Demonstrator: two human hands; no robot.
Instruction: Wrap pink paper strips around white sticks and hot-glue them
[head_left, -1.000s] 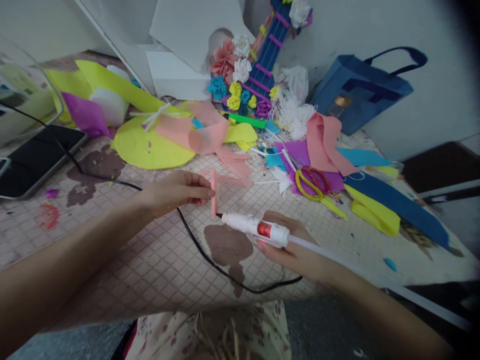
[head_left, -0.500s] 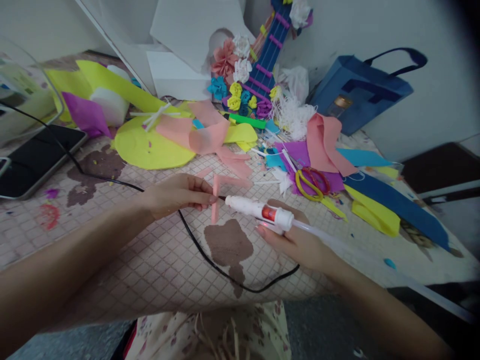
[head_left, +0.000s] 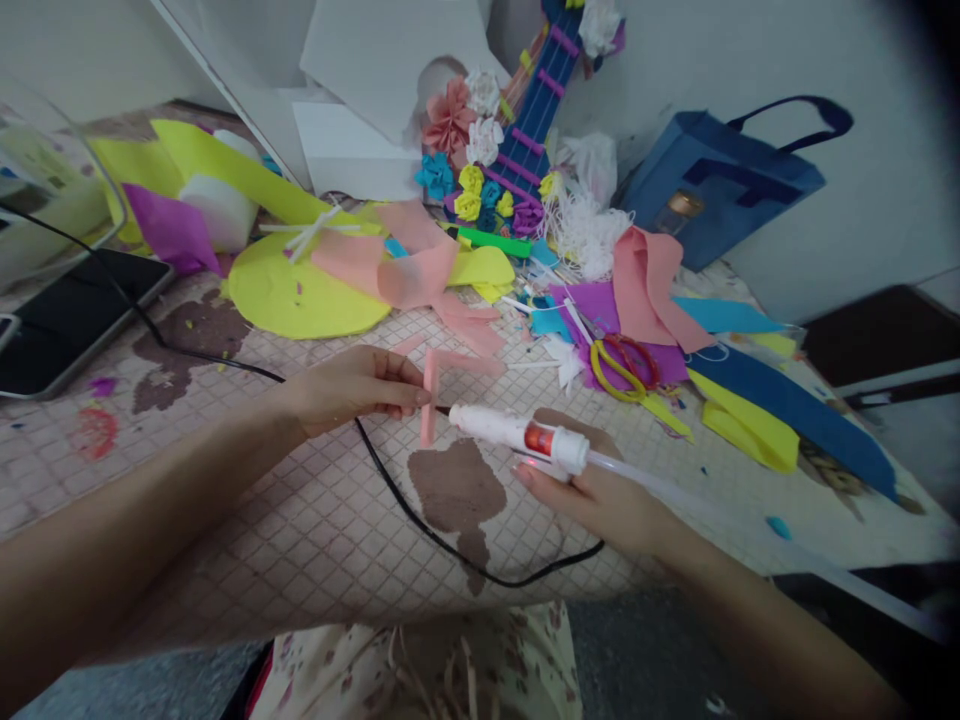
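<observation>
My left hand (head_left: 371,388) pinches a narrow pink paper strip (head_left: 428,425), which hangs upright from the fingertips with another length reaching right. Wrapped around a white glue gun (head_left: 491,425) is my right hand (head_left: 592,485). The gun's dark nozzle points left and meets, or nearly meets, the strip beside my left fingertips; actual contact cannot be made out. A long clear glue stick (head_left: 660,490) runs out of the gun's back toward the lower right. Below both hands a black cord (head_left: 420,520) loops across the patterned tabletop (head_left: 330,560).
Scissors (head_left: 619,368) lie on purple paper at right, near blue and yellow paper. A yellow paper disc (head_left: 300,290) lies behind my left hand. At the back stand a flower-covered paper guitar (head_left: 525,130) and a blue bag (head_left: 720,180). A phone (head_left: 75,310) rests far left.
The glue gun has tilted slightly, its nozzle dropping a little lower against the pink strip. My left hand has barely shifted, still pinching the strip.
</observation>
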